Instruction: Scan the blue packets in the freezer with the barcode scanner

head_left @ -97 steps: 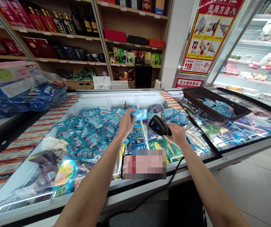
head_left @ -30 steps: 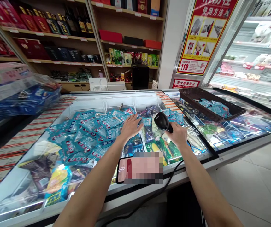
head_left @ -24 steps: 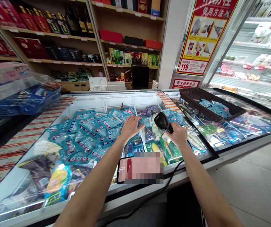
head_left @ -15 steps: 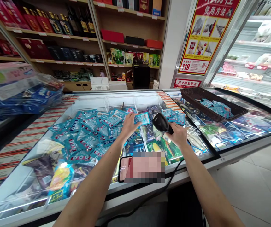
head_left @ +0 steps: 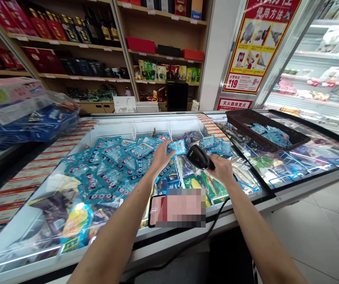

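Note:
Pinched in my left hand (head_left: 162, 157) is a small light-blue packet (head_left: 178, 147), its printed side facing up. My right hand (head_left: 221, 169) grips the handle of a black barcode scanner (head_left: 199, 157), whose head points left toward the packet, a small gap apart. A loose heap of similar blue packets (head_left: 110, 167) lies on the freezer's glass lid (head_left: 104, 128), left of my left hand. Beyond the scanner lie a few more blue packets (head_left: 216, 145). Near the front edge rests a phone (head_left: 157, 211), its screen partly blurred out.
A dark woven basket (head_left: 243, 118) with blue packets stands at the right on the freezer. The scanner's black cable (head_left: 213, 225) runs over the front edge. Wrapped packages (head_left: 24, 114) are stacked at the left. Shelves (head_left: 98, 45) of goods line the back.
My right hand has brought the scanner slightly left and down, closer to the packet. My left hand and its packet have shifted very slightly left.

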`<control>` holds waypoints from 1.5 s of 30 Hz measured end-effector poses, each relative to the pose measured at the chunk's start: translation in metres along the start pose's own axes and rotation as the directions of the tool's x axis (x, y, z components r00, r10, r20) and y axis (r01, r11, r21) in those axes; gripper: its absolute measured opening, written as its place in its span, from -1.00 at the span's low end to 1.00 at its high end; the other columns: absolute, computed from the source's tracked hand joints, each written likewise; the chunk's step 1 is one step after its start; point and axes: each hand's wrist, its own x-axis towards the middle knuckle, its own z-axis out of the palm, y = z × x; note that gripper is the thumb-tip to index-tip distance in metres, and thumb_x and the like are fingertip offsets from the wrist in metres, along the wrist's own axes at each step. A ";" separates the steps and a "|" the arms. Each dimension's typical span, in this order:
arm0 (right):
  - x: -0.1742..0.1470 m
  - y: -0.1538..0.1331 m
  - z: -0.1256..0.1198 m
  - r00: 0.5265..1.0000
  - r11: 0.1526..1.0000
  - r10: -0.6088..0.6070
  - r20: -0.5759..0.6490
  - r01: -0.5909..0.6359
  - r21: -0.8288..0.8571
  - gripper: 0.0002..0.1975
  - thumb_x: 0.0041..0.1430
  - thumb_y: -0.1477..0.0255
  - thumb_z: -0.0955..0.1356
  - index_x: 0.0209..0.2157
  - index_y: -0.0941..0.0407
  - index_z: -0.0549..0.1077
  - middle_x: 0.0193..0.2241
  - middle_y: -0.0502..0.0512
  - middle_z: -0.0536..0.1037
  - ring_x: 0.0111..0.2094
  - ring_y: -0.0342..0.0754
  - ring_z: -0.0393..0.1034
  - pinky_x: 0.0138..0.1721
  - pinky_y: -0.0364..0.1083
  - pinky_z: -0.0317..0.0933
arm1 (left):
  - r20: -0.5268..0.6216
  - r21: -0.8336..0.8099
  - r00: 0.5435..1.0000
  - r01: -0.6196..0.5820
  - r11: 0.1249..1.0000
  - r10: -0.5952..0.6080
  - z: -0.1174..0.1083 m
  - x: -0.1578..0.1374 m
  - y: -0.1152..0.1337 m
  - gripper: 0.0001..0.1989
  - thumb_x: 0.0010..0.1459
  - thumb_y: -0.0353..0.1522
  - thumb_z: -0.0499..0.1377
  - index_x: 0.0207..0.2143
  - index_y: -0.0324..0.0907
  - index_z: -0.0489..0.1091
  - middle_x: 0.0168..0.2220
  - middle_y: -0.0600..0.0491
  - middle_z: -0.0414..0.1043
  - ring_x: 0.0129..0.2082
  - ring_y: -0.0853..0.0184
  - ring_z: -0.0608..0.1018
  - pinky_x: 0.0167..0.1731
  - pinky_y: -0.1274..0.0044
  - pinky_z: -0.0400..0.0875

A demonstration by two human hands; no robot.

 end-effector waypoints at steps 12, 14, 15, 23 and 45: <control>0.000 -0.002 -0.002 1.000 1.000 -0.017 0.007 0.017 0.013 -0.72 0.09 0.29 0.33 -0.19 0.13 0.45 -0.41 0.06 0.49 -0.38 -0.09 0.37 -0.35 -0.16 0.11 | -0.013 -0.012 0.999 -0.042 0.999 0.042 0.000 0.000 -0.001 -0.55 0.13 -0.22 0.04 0.07 -0.12 0.19 0.05 -0.05 0.34 0.03 0.13 0.39 -0.03 0.32 0.30; 0.000 -0.002 -0.002 1.000 1.000 -0.014 0.021 0.014 0.008 -0.73 0.09 0.30 0.33 -0.19 0.14 0.45 -0.41 0.06 0.50 -0.38 -0.09 0.37 -0.35 -0.16 0.11 | -0.011 -0.009 0.999 -0.045 0.999 0.045 0.000 -0.001 -0.001 -0.55 0.13 -0.22 0.04 0.07 -0.12 0.19 0.06 -0.06 0.33 0.04 0.12 0.39 -0.03 0.31 0.30; 0.000 -0.002 -0.002 1.000 1.000 -0.012 0.027 0.012 0.005 -0.73 0.09 0.30 0.32 -0.19 0.14 0.45 -0.41 0.06 0.50 -0.38 -0.09 0.37 -0.35 -0.16 0.11 | -0.007 -0.007 0.999 -0.043 0.999 0.043 0.000 -0.001 -0.001 -0.56 0.14 -0.22 0.03 0.07 -0.12 0.18 0.06 -0.06 0.33 0.04 0.12 0.39 -0.03 0.30 0.30; 0.000 -0.002 -0.002 0.999 1.000 -0.017 0.035 0.017 0.000 -0.72 0.09 0.28 0.32 -0.20 0.14 0.45 -0.42 0.07 0.49 -0.39 -0.09 0.36 -0.36 -0.16 0.09 | 0.003 0.001 0.999 -0.054 0.999 0.054 -0.001 -0.002 0.000 -0.55 0.16 -0.20 0.02 0.09 -0.11 0.17 0.08 -0.05 0.31 0.06 0.13 0.38 -0.02 0.31 0.30; -0.005 0.011 0.002 0.967 0.958 0.241 -0.086 -0.251 -0.139 -0.68 0.11 0.23 0.30 -0.19 0.13 0.47 -0.40 0.11 0.52 -0.39 -0.04 0.38 -0.42 -0.14 0.03 | 0.139 0.370 0.947 -0.321 0.872 0.290 -0.001 -0.010 0.016 -0.67 0.21 -0.38 -0.08 -0.11 -0.06 0.42 -0.10 -0.06 0.44 -0.04 0.16 0.42 0.04 0.22 0.15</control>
